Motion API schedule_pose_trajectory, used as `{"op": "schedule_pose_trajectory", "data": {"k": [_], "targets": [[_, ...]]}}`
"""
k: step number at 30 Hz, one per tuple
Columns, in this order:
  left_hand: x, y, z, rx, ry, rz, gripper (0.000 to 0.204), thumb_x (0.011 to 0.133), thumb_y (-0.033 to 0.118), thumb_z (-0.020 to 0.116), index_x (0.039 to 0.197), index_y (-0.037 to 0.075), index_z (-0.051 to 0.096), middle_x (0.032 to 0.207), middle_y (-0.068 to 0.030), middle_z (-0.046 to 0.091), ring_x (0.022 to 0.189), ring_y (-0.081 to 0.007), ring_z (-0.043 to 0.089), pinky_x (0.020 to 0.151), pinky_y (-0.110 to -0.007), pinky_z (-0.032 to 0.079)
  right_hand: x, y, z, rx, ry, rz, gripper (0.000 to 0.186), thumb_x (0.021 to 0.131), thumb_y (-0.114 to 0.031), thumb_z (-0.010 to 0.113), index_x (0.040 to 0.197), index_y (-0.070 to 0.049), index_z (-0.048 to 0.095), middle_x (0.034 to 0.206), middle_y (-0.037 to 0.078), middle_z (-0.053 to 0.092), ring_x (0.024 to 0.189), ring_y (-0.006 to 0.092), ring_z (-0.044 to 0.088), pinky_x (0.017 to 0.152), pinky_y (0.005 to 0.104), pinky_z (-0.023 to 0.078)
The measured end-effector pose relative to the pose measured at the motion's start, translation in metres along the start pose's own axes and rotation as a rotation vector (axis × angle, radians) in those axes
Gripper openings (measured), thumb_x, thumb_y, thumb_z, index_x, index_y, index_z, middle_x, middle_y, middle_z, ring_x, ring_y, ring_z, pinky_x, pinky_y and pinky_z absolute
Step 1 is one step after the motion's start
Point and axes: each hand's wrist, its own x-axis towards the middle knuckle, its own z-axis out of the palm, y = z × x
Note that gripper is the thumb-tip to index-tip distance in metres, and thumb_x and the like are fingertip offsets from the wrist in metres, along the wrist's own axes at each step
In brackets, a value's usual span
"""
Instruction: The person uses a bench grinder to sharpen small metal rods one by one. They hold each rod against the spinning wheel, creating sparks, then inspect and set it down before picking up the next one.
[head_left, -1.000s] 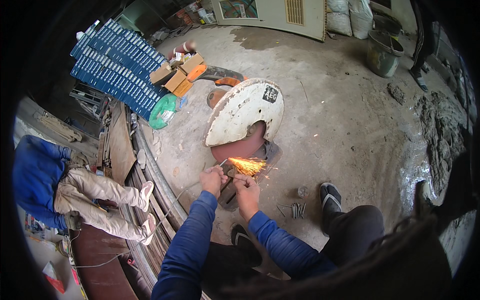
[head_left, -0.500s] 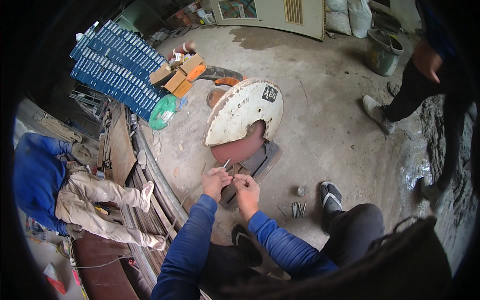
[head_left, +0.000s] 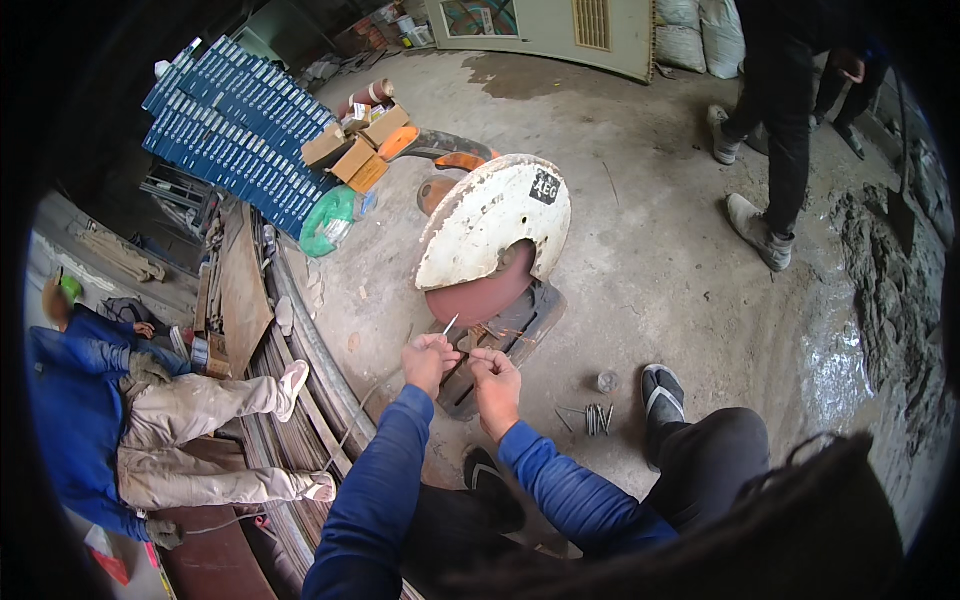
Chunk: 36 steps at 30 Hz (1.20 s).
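My left hand (head_left: 428,363) is closed around a thin metal rod (head_left: 451,325), whose pale tip sticks up toward a reddish-brown cutting disc (head_left: 490,293). Close beside it, my right hand (head_left: 495,388) is pinched; whatever lies between its fingertips is too small to make out. Both hands are just on the near side of a chop saw with a worn white blade guard (head_left: 480,230). Fine orange streaks like sparks show over its dark metal base (head_left: 535,325). Several short metal rods (head_left: 599,420) lie on the floor to the right, near a small round can (head_left: 607,381).
Stacked blue boxes (head_left: 235,130) and open cardboard boxes (head_left: 357,160) stand beyond the saw at left. Long metal strips (head_left: 300,385) run along my left. A co-worker in blue (head_left: 85,400) is farther left; other people's legs (head_left: 775,170) are at upper right.
Orange streaks now show over the saw base. My hands have barely moved. At right, a person has stepped leftward and another's legs appear; at left, another person has come into view behind the co-worker.
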Motion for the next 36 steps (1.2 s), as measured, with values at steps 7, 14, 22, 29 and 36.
{"op": "schedule_pose_trajectory", "data": {"k": [7, 14, 22, 29, 36], "targets": [[0.002, 0.0, 0.004, -0.004, 0.059, 0.034, 0.015, 0.095, 0.009, 0.06, 0.1, -0.005, 0.061, 0.083, -0.0105, 0.065, 0.066, -0.0176, 0.067, 0.054, -0.025, 0.052, -0.003, -0.006, 0.001, -0.014, -0.004, 0.024, 0.019, 0.088, -0.003, 0.062, 0.106, 0.002, 0.062, 0.079, -0.002, 0.06, 0.06, 0.0031, 0.047, 0.052, 0.0188, 0.036], [0.006, -0.014, 0.008, -0.092, 0.116, 0.046, 0.009, 0.093, 0.003, 0.056, 0.095, -0.004, 0.061, 0.081, -0.0096, 0.064, 0.066, -0.0183, 0.065, 0.056, -0.027, 0.052, 0.005, 0.016, -0.007, 0.002, -0.001, -0.032, 0.013, 0.09, -0.007, 0.063, 0.1, 0.001, 0.066, 0.081, 0.001, 0.063, 0.071, 0.0068, 0.052, 0.063, 0.0231, 0.043], [-0.001, -0.02, 0.007, -0.264, -0.001, -0.087, 0.01, 0.092, 0.002, 0.052, 0.086, 0.003, 0.06, 0.073, -0.0068, 0.061, 0.06, -0.0177, 0.06, 0.054, -0.031, 0.051, 0.005, -0.003, -0.004, -0.128, 0.04, -0.015, 0.017, 0.088, -0.007, 0.063, 0.101, 0.001, 0.068, 0.096, 0.004, 0.069, 0.09, 0.0114, 0.061, 0.084, 0.0269, 0.048], [-0.09, 0.033, 0.025, -0.459, -0.485, -0.093, 0.013, 0.1, 0.018, 0.055, 0.103, 0.006, 0.059, 0.093, -0.0029, 0.061, 0.084, -0.0155, 0.06, 0.077, -0.032, 0.05, -0.01, -0.114, 0.013, -0.034, 0.028, -0.441, 0.018, 0.093, -0.013, 0.065, 0.106, -0.002, 0.066, 0.089, 0.001, 0.065, 0.078, 0.0063, 0.055, 0.07, 0.0228, 0.046], [-0.144, 0.084, 0.033, -0.892, -0.888, -0.135, 0.018, 0.101, 0.025, 0.055, 0.1, 0.007, 0.057, 0.089, 0.0, 0.053, 0.08, -0.0141, 0.052, 0.074, -0.029, 0.043, -0.072, -0.261, 0.025, 0.101, 0.041, -0.731, 0.02, 0.092, -0.01, 0.064, 0.109, 0.001, 0.063, 0.079, -0.001, 0.058, 0.063, 0.0048, 0.049, 0.057, 0.0198, 0.039]]}}
